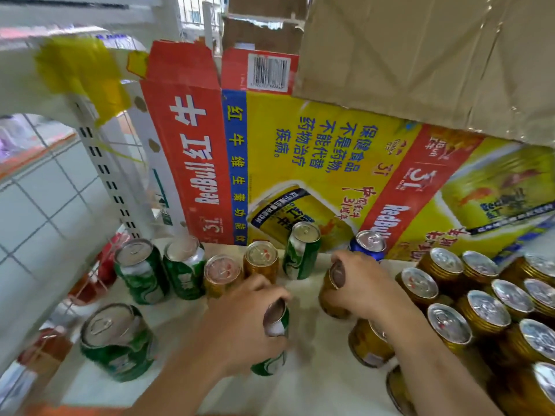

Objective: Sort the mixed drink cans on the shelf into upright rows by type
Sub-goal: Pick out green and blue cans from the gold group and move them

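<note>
Two grips mid-sort: left hand (249,322) holds a green can (276,322), right hand (363,283) a gold can (329,295); next, into gold rows (480,310) rightward.
</note>
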Motion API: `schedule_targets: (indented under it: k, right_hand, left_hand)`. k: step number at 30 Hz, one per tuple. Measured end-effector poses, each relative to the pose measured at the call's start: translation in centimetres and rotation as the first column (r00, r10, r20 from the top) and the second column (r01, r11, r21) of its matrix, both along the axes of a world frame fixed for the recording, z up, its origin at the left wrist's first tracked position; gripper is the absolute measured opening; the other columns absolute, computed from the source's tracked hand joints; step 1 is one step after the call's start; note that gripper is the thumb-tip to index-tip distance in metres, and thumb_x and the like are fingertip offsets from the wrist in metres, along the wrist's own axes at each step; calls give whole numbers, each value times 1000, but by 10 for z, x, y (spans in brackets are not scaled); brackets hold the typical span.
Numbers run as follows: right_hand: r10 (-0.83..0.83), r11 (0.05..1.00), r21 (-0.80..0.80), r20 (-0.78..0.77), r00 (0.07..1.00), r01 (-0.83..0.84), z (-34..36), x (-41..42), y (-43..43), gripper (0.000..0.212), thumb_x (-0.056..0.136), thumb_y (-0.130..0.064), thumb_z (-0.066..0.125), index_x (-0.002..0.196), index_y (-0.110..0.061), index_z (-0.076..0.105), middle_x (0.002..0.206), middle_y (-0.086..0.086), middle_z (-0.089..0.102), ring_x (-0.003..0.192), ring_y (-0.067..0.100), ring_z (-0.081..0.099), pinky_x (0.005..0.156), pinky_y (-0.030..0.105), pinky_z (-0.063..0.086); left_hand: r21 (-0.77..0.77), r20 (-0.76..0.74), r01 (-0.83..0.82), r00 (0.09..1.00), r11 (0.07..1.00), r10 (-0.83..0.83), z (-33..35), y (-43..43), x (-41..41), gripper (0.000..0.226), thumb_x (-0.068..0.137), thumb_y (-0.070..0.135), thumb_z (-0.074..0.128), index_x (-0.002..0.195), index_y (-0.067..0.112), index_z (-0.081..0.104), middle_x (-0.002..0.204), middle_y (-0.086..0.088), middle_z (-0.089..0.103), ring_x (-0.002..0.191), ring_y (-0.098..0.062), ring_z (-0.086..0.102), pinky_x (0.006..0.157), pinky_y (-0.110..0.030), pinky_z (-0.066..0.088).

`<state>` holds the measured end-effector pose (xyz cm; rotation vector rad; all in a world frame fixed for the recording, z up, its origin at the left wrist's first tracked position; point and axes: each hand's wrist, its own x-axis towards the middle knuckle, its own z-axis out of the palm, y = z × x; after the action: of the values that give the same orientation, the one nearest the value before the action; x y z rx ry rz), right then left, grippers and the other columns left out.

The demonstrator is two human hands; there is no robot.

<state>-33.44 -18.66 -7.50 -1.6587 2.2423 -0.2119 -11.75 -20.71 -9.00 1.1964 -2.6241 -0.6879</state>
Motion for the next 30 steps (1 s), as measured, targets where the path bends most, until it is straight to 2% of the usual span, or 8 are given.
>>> schedule_targets:
  k: [2,6,10,14,18,21,23,30]
  right_hand:
    - [-12,1000,-11,-52,999,12,-8,-8,4,52,71,-33,73,118,-26,50,111,2,57,99,24,57,77,35,49]
    - [-6,1000,26,-65,998,8,-19,-17,6,40,74,-32,72,110,-26,54,106,1,62,96,24,60,78,38,53]
    - [-55,990,-135,-41,998,49,-6,-20,-2,35,82,-39,67,113,-25,59,110,-2,61,100,22,60,75,34,50]
    - [16,961,-278,35,999,-6,8,-10,-25,48,86,-33,68,130,-20,53,127,3,55,116,21,52,91,34,43]
    - [151,970,-209,109,982,-126,-7,12,-49,80,85,-27,71,151,-20,25,153,7,31,137,26,37,107,41,37]
    - [134,976,-188,131,982,-108,-21,18,-61,93,84,-31,73,154,-23,12,157,7,20,139,31,35,109,47,38]
    - [86,978,-198,97,992,-65,-25,20,-65,90,83,-33,74,152,-21,18,147,11,26,130,36,43,103,46,43]
    - [106,968,-237,82,991,-84,-14,30,-49,69,74,-19,77,135,-21,45,130,5,44,115,29,53,91,39,48]
  left_hand:
    - [-6,1,26,1000,1000,-26,-6,4,-12,56,75,55,69,124,48,44,116,26,34,103,1,40,73,-13,36]
    - [-21,-38,20,999,1000,-20,-17,7,-21,56,74,56,68,124,48,43,114,25,33,106,-1,38,85,-22,43]
    - [36,-43,-16,999,999,18,-21,10,-17,71,71,61,67,133,50,33,123,24,34,111,-3,41,90,-27,46]
    - [107,-100,-109,988,988,120,-22,12,-10,75,62,65,72,127,49,39,124,26,46,109,0,48,89,-25,47]
    - [106,-145,-210,964,972,224,-14,16,0,65,64,59,76,120,47,47,108,31,50,92,11,49,72,-8,39]
    - [91,-162,-282,942,955,293,-11,16,13,69,57,74,69,117,53,44,108,31,54,96,6,54,82,-23,49]
    - [88,-176,-316,929,945,327,-10,16,21,70,55,75,69,117,53,44,108,33,52,99,5,54,85,-27,51]
    - [111,-296,-394,864,913,408,-7,17,36,66,61,57,81,118,48,50,110,31,52,96,12,53,75,-8,40]
